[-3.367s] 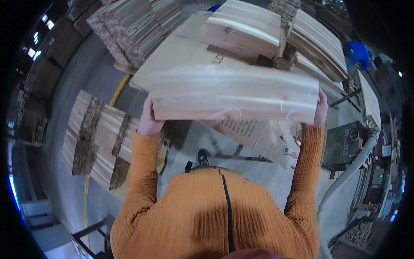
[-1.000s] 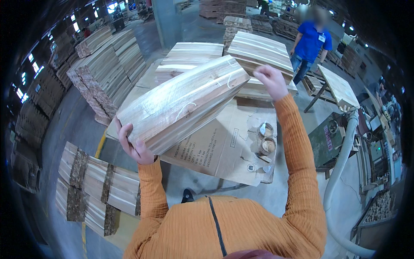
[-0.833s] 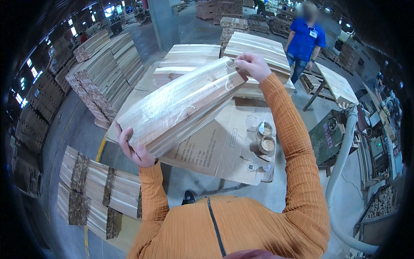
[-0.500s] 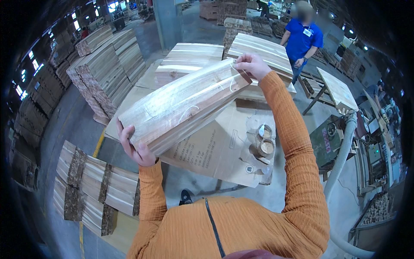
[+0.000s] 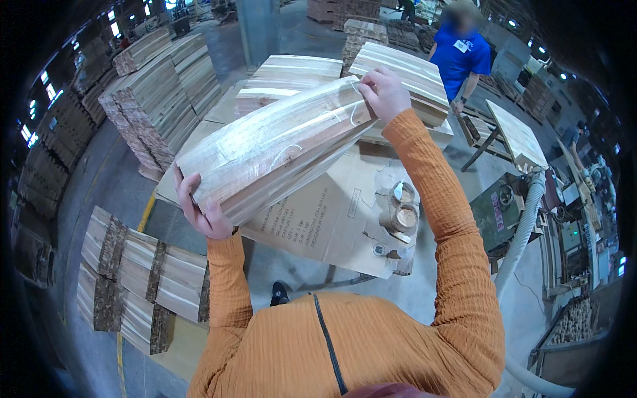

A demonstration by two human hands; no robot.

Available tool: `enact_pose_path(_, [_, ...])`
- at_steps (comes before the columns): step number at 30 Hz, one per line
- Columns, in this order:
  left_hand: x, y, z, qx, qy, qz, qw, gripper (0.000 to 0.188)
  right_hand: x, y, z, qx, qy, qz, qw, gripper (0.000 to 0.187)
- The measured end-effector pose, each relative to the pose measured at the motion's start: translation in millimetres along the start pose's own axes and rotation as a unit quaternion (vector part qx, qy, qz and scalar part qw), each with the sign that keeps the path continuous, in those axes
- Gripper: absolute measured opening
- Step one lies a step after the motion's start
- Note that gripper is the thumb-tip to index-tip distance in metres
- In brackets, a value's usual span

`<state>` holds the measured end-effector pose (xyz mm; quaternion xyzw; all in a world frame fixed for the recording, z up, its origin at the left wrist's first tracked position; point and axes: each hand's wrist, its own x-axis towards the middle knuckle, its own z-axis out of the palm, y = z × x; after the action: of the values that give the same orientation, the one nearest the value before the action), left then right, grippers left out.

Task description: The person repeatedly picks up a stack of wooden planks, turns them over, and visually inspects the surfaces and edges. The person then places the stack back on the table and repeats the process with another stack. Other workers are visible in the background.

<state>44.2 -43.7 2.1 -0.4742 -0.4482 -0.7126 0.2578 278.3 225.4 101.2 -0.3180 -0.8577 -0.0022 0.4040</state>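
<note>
Pale oblong wooden block [image 5: 269,156] partly hides the half-curled left hand [image 5: 211,222] gripping it; raised right hand [image 5: 389,95] bunches at its corner, hold unclear.

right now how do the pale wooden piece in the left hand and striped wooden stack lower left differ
The pale wooden piece is gripped by the left hand; the striped wooden stack lies untouched. The piece bears curved white marks; the stack shows dark rough bands. Both look streaked.

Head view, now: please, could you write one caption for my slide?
Wood with white curved marks, left hand and right hand at opposite ends, above a cardboard sheet.
</note>
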Motion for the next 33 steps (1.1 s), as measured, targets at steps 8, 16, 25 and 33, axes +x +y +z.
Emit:
enact_pose_path(8, [0.1,-1.9,-4.5,0.007,-0.005,0.004,1.0,0.045,-22.8,-12.1,-15.7,0.148,-0.087,-0.069,0.983,0.016])
enact_pose_path(16, [1.9,-2.5,-0.3,0.002,-0.007,-0.013,1.0,0.045,-53.6,-24.6,-14.1,0.185,-0.016,-0.072,0.98,0.01])
enact_pose_path(25, [5.3,-6.0,1.8,0.0,0.005,-0.006,1.0,0.047,-86.3,-21.4,-1.3,0.026,0.075,-0.148,0.986,0.043])
enact_pose_path(33, [4.3,-4.0,0.2,0.01,0.008,-0.007,1.0,0.048,-93.8,-25.4,-8.9,-0.043,0.085,-0.145,0.985,0.051])
